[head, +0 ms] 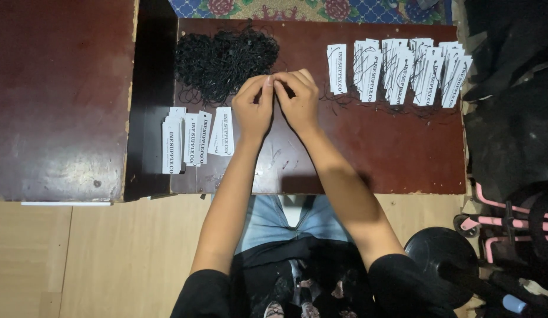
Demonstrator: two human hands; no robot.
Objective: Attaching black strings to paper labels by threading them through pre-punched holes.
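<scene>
My left hand (253, 105) and my right hand (297, 99) are held together over the middle of a dark red table (380, 153), fingertips pinched against each other. What they pinch is hidden by the fingers. A heap of black strings (224, 59) lies just behind the left hand. Plain white paper tags (194, 140) lie in small stacks to the left of my left hand. White tags with black strings on them (403, 70) lie in a row at the back right.
A second dark red table (59, 100) stands at the left, with a gap between the two. A black round base (447, 256) and a pink-framed object (509, 221) stand on the floor at the right. A patterned rug (297, 9) lies beyond the table.
</scene>
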